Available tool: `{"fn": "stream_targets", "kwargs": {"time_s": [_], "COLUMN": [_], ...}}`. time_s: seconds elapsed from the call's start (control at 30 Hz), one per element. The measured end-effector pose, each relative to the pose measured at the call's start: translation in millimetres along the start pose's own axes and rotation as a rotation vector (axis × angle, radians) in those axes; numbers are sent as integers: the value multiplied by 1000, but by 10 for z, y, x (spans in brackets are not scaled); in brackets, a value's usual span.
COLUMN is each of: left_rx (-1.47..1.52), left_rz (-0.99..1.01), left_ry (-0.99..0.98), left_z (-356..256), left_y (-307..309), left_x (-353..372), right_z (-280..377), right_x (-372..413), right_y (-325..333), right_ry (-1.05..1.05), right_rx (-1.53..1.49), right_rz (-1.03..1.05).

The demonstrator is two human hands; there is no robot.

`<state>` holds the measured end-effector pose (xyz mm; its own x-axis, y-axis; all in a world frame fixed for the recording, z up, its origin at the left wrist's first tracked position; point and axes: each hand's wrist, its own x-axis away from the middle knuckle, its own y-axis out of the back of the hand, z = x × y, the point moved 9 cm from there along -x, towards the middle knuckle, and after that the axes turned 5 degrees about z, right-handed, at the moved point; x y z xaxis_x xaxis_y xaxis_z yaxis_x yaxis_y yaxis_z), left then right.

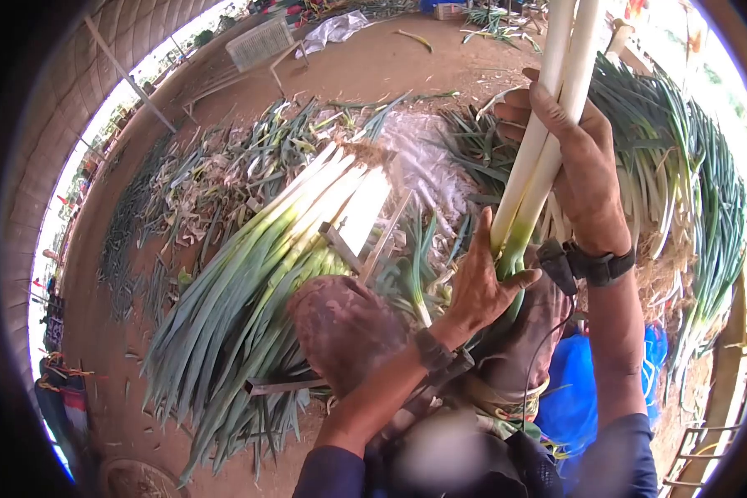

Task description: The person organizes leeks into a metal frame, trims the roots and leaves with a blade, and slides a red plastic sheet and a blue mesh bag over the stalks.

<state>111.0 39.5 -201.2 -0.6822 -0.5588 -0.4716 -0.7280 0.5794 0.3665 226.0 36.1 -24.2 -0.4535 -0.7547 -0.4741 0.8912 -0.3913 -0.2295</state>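
Note:
Two long leeks [539, 158] slant up in front of me, their white shafts leading past the top edge of the view. My right hand [588, 158] is closed round the white shafts, thumb across the front. Lower down, my left hand [483, 278] holds the same leeks where they turn green, with the stalks between thumb and fingers. The leaf ends drop behind my left wrist and are mostly hidden. To the left of my knee, a big pile of leeks [261, 257] lies with roots at the far end, propped on a metal frame [340, 249].
More untrimmed leeks [676, 158] are heaped at the right. Stripped leaves [216, 158] litter the brown ground at the left. Clear plastic sheeting [419, 158] lies ahead. A blue bag [571, 373] is beside my right leg. Farther off stands a pale crate [260, 44].

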Motion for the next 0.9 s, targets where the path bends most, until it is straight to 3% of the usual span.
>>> {"fn": "stream_targets", "kwargs": {"time_s": [0.2, 0.27, 0.3, 0.33, 0.43, 0.47, 0.5, 0.53, 0.57, 0.6, 0.67, 0.7, 0.77, 0.8, 0.83, 0.87, 0.9], "left_rx": [-143, -266, -230, -278, -430, -542, -859, -883, -989, -993, -1143, -1275, -1322, -1305, -1282, -1261, -1220], "left_rz": [-188, -265, -248, -244, -330, -367, -386, -512, -319, -315, -176, -150, 31, 113, 191, 264, 309], "left_ry": [-8, -50, -88, -186, -521, -528, -482, -663, -722, -719, -464, -629, -170, -54, 66, 234, 311], "left_z": [-195, -309, -495, -701, -1335, -1608, -1909, -2212, -2068, -2135, -2228, -2338, -1875, -1525, -1097, -708, -383], "left_y": [40, 141, 283, 418, 859, 1040, 1201, 1375, 1482, 1644, 1908, 1983, 2340, 2483, 2716, 2855, 2931], "left_x": [-51, -209, -315, -414, -684, -754, -789, -766, -968, -909, -921, -793, -840, -776, -725, -584, -420], "right_z": [280, 607, 769, 1159, 1714, 1865, 1961, 2028, 2013, 2019, 1431, 951, -143, -680, -1004, -1339, -1807], "right_x": [165, 243, 313, 484, 768, 805, 835, 772, 778, 678, 161, -126, -521, -519, -465, -399, -358], "right_y": [-67, -44, 46, -24, -98, -111, -157, -184, -228, -218, 14, 65, 32, 14, -146, -96, 13], "right_ry": [71, 252, 210, 486, 650, 673, 682, 675, 604, 444, 568, 464, 196, 209, -411, -413, -454], "right_rx": [224, 104, 227, 740, 1036, 1118, 1219, 1311, 1461, 1645, 979, 590, -12, -189, -91, 13, -171], "right_rz": [-43, -88, -121, -96, -262, -302, -336, -358, -395, -402, -131, 50, 392, 620, 291, 442, 574]}}
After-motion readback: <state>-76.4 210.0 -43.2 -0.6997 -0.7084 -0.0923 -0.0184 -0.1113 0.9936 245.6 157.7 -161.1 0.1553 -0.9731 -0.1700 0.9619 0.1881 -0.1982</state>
